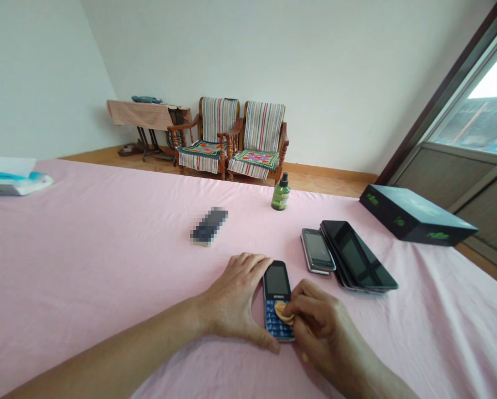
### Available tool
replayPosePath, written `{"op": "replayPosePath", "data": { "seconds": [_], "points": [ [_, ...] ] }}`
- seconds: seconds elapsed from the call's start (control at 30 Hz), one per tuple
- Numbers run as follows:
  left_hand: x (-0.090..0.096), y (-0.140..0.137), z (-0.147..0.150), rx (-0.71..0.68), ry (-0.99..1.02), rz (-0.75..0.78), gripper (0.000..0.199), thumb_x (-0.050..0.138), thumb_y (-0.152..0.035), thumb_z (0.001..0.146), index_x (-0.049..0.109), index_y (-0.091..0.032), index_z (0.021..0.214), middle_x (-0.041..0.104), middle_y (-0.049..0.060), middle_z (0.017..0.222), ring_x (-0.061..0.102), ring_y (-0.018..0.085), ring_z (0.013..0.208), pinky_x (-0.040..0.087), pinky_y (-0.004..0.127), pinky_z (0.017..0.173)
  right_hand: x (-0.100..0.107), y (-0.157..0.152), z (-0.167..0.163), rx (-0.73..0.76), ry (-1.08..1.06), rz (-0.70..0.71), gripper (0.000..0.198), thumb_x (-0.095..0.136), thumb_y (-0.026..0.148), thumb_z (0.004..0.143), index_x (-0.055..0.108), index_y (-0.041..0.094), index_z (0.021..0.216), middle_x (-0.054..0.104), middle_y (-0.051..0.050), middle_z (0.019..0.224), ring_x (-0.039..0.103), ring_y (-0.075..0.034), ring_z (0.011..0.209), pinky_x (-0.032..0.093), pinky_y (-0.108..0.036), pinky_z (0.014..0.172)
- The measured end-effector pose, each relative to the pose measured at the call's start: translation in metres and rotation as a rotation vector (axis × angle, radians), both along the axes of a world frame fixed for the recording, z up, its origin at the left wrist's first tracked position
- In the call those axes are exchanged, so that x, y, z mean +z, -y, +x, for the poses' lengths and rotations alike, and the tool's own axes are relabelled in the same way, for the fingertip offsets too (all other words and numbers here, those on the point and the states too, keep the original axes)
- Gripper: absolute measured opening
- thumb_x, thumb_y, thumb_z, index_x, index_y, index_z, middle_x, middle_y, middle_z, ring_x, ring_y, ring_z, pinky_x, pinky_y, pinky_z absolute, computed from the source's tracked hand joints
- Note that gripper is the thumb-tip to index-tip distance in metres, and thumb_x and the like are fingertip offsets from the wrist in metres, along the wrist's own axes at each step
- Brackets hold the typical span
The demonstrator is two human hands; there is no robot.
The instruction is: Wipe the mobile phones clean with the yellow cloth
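A blue keypad mobile phone (277, 280) lies face up on the pink cloth in front of me. My left hand (237, 296) braces it from the left, fingertips at its top corner and thumb at its bottom end. Between the pinched fingers of my right hand (321, 316) is a small yellow cloth (282, 313), pressed on the phone's keys. Part of the keypad is hidden by this cloth and the fingers.
Right of the phone lie a small stack of phones (318, 249) and a stack of black tablets (358, 255). Beyond are a green spray bottle (280, 194), a pixelated dark device (209, 226), a black box (414, 216) and a tissue pack (15, 183). Two chairs (256, 138) stand past the table.
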State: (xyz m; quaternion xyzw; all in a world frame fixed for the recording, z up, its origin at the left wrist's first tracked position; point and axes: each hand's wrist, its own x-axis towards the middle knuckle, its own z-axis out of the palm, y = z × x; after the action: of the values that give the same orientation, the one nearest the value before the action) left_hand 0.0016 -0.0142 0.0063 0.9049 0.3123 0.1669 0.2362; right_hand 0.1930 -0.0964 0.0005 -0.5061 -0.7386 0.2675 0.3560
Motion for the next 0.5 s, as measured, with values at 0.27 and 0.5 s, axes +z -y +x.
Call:
{"op": "replayPosePath", "data": {
  "seconds": [0.27,0.5],
  "points": [
    [0.0002,0.0002,0.0006,-0.002,-0.005,0.005,0.115,0.082,-0.069,0.044,0.039,-0.02,0.139,0.048,0.013,0.134,0.043,0.037,0.119,0.033,0.052,0.105,0.0016,-0.0007,-0.002,-0.017,0.004,0.025,0.027,0.043,0.001,0.084,0.062,0.017,0.074,0.053,-0.004,0.078,0.054,-0.014,0.069,0.04,-0.024,0.056],
    [-0.0008,0.0004,0.0003,-0.004,0.007,0.019,0.112,0.084,-0.065,0.044,0.04,-0.02,0.137,0.049,0.012,0.133,0.044,0.036,0.117,0.034,0.051,0.104,0.0007,0.0024,-0.0062,0.079,0.162,0.061,0.031,0.045,-0.001,0.081,0.068,0.019,0.09,0.056,-0.006,0.087,0.053,-0.02,0.079,0.043,-0.031,0.066]
  ]
}}
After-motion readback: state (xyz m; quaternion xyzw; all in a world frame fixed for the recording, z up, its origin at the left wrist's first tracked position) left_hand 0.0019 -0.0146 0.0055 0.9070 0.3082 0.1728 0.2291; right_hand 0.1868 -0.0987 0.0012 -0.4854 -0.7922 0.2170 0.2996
